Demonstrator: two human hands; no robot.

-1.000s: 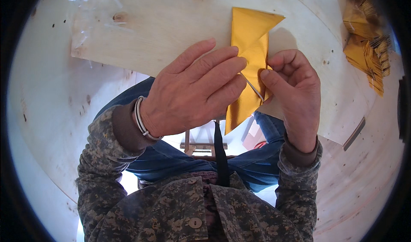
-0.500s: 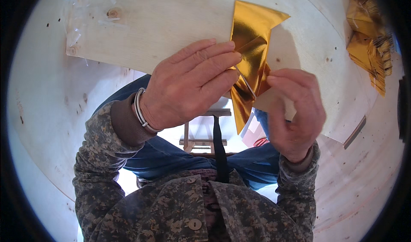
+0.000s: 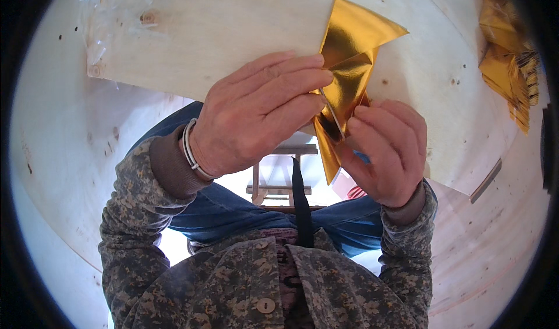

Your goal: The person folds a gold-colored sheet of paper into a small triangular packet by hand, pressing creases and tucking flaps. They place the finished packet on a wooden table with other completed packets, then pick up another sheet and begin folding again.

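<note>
Watching over the head feed — landmark is the gold sheet (image 3: 349,44), slanted over the board (image 3: 198,32), its lower tip past the near edge.

Left hand (image 3: 250,116): hardly shifted over the last second. On the sheet's left margin, fingers long and close together, gripping sheet there; thumb hidden underneath. The thin rod (image 3: 332,115) runs from these fingertips down across the sheet.

Right hand (image 3: 387,148): the main change. Half a second ago its thumb stood well away, forefinger on the sheet's right side; now fingers are curled in by the rod's lower end, thumb just below. I cannot tell whether that pinch is closed.

Sheet's top has leaned further right. My read — both ends of the rod are now attended, so the fold along it looks better controlled.

Gold pile (image 3: 503,79) sits well right of the sheet.
</note>
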